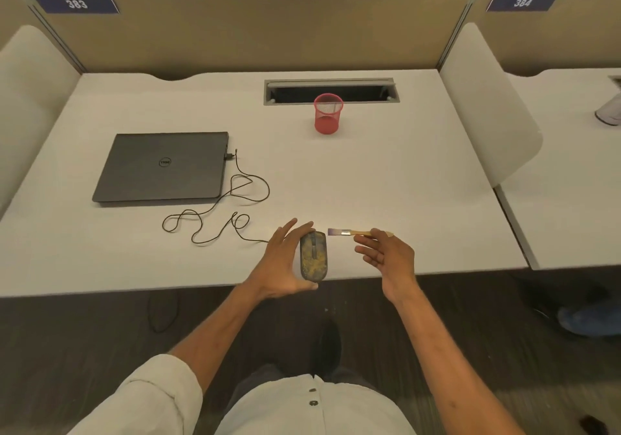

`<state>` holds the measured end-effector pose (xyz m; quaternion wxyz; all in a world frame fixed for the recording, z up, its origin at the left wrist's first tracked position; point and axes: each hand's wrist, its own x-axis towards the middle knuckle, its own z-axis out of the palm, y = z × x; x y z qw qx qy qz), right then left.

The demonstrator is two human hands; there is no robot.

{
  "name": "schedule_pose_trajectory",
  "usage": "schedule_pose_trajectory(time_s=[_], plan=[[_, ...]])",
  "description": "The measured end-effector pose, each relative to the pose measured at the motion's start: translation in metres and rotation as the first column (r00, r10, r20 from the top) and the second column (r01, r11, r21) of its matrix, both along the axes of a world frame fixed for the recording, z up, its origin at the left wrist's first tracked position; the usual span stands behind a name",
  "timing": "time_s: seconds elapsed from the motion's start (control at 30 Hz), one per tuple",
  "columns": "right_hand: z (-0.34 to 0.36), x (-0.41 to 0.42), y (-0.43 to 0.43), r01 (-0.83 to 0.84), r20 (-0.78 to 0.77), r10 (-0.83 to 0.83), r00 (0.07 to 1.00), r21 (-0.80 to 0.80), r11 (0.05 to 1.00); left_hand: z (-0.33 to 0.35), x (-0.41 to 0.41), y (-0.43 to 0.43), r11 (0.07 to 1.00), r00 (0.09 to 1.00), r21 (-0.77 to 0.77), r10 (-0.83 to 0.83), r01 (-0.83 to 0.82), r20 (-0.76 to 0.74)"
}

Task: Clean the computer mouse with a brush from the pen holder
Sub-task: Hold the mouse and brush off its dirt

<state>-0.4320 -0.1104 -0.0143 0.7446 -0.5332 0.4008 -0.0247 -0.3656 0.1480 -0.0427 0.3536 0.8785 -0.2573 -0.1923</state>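
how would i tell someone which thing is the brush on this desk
On the white desk, look at the near edge, just right of the dusty mouse that the left hand holds. The brush is level there, bristles toward the mouse, handle behind the thumb of the right hand. It alone is a thin stick: purple bristles, metal band, pale wooden handle.

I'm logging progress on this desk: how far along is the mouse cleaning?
Done: the brush is out of the red pen holder, which looks empty. In hand: the left hand grips the mouse at the edge of the desk, and the right hand holds the brush beside it, bristles seemingly just short of it. Left: the brushing itself; yellowish dust covers the mouse's top.
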Motion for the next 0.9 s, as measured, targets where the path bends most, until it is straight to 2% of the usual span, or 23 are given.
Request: schedule_pose_trajectory(time_s=[0.17, 0.47, 0.6, 0.9], plan=[[0.008, -0.032, 0.038, 0.017, -0.053, -0.026, 0.998, -0.162, 0.987, -0.003, -0.022, 0.023, 0.996, 0.996, 0.002, -0.093, 0.093, -0.009], [0.002, -0.091, 0.086, 0.051, -0.112, -0.091, 0.99, -0.317, 0.947, -0.008, -0.061, 0.056, 0.973, 0.972, 0.031, -0.229, 0.227, 0.053], [-0.004, -0.103, 0.087, 0.093, -0.121, -0.145, 0.982, -0.356, 0.93, -0.009, -0.071, 0.059, 0.968, 0.968, 0.047, -0.248, 0.246, 0.031], [-0.008, -0.1, 0.084, 0.035, -0.057, -0.059, 0.997, -0.354, 0.935, -0.007, -0.086, 0.047, 0.966, 0.968, 0.09, -0.247, 0.242, 0.041]])
